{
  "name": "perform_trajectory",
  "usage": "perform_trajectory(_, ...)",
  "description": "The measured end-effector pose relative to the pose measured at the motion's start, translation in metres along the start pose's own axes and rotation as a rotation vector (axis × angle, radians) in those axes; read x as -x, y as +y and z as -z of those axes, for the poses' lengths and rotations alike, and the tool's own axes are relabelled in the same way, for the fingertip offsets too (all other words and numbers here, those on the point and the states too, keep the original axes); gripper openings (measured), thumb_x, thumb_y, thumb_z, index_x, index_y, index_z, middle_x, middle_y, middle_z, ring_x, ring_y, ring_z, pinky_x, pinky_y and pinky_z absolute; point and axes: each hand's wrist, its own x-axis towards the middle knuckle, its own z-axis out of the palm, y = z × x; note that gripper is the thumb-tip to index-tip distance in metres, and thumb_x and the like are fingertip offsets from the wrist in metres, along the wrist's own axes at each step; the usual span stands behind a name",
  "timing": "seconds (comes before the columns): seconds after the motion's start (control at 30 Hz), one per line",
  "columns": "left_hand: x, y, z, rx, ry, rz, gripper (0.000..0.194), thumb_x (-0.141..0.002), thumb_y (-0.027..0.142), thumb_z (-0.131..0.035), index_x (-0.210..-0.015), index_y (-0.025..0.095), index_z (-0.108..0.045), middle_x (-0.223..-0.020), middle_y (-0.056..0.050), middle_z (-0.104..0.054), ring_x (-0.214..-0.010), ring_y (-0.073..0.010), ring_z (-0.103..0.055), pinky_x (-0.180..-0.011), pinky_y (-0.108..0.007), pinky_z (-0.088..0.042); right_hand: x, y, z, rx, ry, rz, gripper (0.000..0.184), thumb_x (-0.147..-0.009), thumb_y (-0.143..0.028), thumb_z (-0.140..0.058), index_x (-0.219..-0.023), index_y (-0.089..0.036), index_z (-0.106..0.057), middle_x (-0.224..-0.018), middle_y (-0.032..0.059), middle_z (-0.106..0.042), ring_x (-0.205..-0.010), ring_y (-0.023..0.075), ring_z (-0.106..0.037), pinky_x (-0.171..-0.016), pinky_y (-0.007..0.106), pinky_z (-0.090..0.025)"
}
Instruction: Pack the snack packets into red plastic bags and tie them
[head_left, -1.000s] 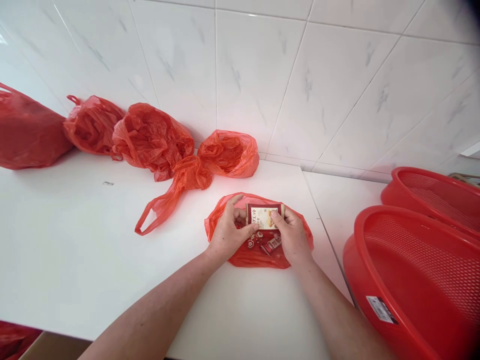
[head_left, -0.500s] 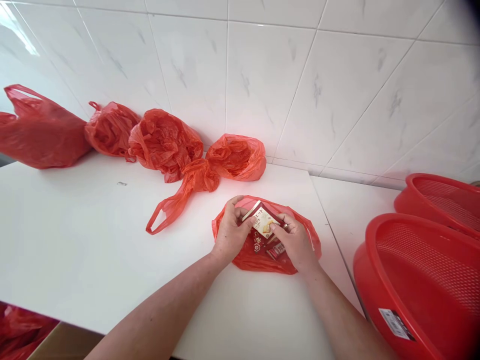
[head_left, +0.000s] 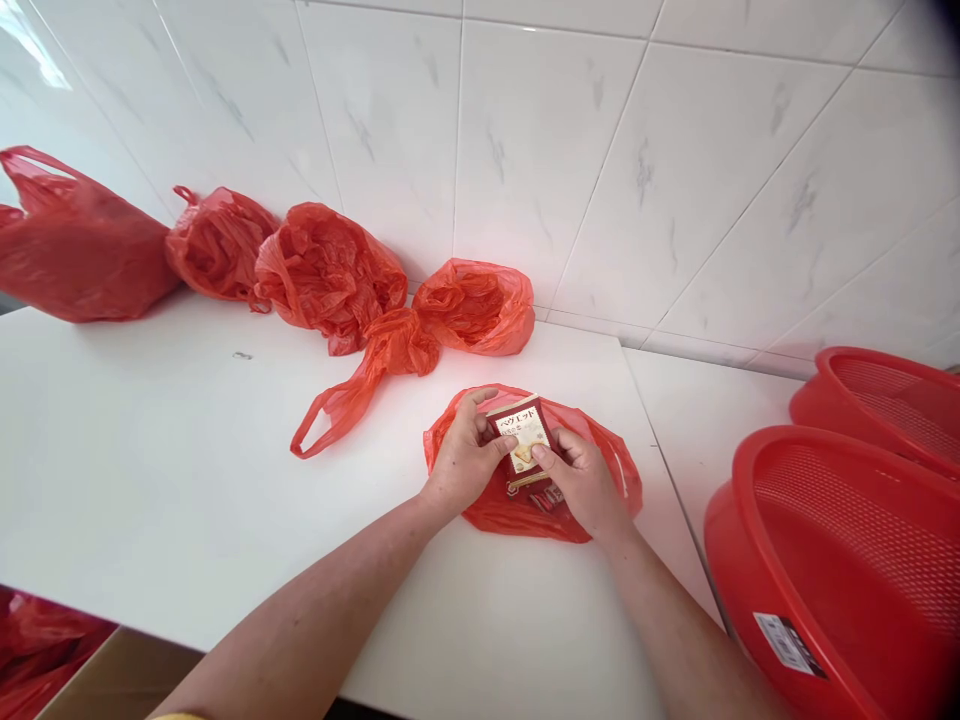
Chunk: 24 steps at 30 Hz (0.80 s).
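Between my two hands is a small maroon and cream snack packet point(head_left: 527, 432) with dark printed lettering and a picture on its front. My left hand point(head_left: 469, 455) grips its left side, thumb on the front. From the right, my right hand point(head_left: 585, 480) pinches it, thumb near the lower middle. Under the hands an open red plastic bag point(head_left: 517, 520) lies on the white table point(head_left: 225, 470). Inside the bag, partly hidden below the held packet, shows another small red packet point(head_left: 549, 497).
Along the tiled wall sit several crumpled red plastic bags point(head_left: 330, 270), one with a handle loop stretched toward me. At the right stand two red plastic baskets point(head_left: 757, 540). A cardboard box point(head_left: 120, 680) with red bags is below the table's front left edge.
The packet has turned from a slant to nearly upright, its printed front facing me more. Both hands still hold it over the bag. The view has shifted slightly.
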Motion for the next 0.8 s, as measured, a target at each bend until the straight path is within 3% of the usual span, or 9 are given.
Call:
perform_trajectory(0.07,0.0014,0.0012,-0.0011,0.008,-0.002,-0.023,0.056,-0.079,0.026,-0.062,-0.128,0.026,-0.035,-0.087,-0.001,-0.064,-0.081,-0.0171,-0.063,-0.077,-0.036,-0.052,0.0010,-0.0011,0.0003,0.017,0.032,0.037,0.022,-0.080,-0.045,-0.059,-0.079,-0.023,-0.060,-0.074,0.0010,-0.064,-0.066,0.0187,-0.058,-0.055,0.030,-0.047)
perform_trajectory(0.17,0.0028,0.0012,-0.0029,0.004,-0.040,-0.023,0.076,-0.073,0.029,-0.070,-0.135,0.025,-0.027,-0.091,-0.002,-0.064,-0.085,-0.0184,-0.063,-0.079,-0.037,-0.051,0.0021,-0.0030,0.0002,0.033,0.097,0.064,0.021,-0.081,-0.044,-0.057,-0.080,-0.023,-0.061,-0.075,0.0014,-0.065,-0.068,0.0192,-0.059,-0.059,0.030,-0.048)
perform_trajectory(0.27,0.0029,-0.0018,-0.0039,-0.028,-0.094,0.006,0.085,-0.071,0.023,-0.071,-0.140,0.025,-0.021,-0.082,0.001,-0.061,-0.077,-0.0166,-0.062,-0.072,-0.034,-0.052,0.0015,-0.0022,0.0002,0.055,0.167,0.054,0.023,-0.081,-0.045,-0.058,-0.080,-0.023,-0.062,-0.074,0.0019,-0.065,-0.068,0.0197,-0.059,-0.059,0.031,-0.048)
perform_trajectory(0.43,0.0019,-0.0056,-0.0023,-0.113,-0.062,-0.031,0.074,-0.076,0.017,-0.062,-0.140,0.028,-0.026,-0.073,0.004,-0.055,-0.069,-0.0140,-0.058,-0.068,-0.031,-0.050,-0.0009,0.0008,0.0007,-0.050,0.100,0.040,0.025,-0.080,-0.048,-0.059,-0.083,-0.024,-0.062,-0.081,0.0029,-0.067,-0.076,0.0218,-0.063,-0.065,0.033,-0.051)
perform_trajectory(0.6,0.0021,-0.0020,-0.0004,-0.193,-0.053,-0.049,0.083,-0.076,0.013,-0.058,-0.144,0.033,-0.016,-0.077,0.004,-0.058,-0.073,-0.0144,-0.058,-0.072,-0.032,-0.048,-0.0013,-0.0004,0.0015,-0.190,0.047,0.054,0.031,-0.081,-0.049,-0.058,-0.100,-0.026,-0.063,-0.096,0.0047,-0.069,-0.088,0.0246,-0.065,-0.072,0.036,-0.054)
perform_trajectory(0.8,0.0046,0.0017,-0.0017,-0.191,-0.075,-0.093,0.088,-0.073,0.020,-0.066,-0.145,0.028,-0.016,-0.076,0.003,-0.058,-0.071,-0.0152,-0.059,-0.071,-0.032,-0.049,-0.0020,0.0021,0.0022,-0.156,0.058,0.016,0.022,-0.080,-0.042,-0.059,-0.091,-0.025,-0.065,-0.089,0.0036,-0.070,-0.084,0.0240,-0.066,-0.075,0.038,-0.054)
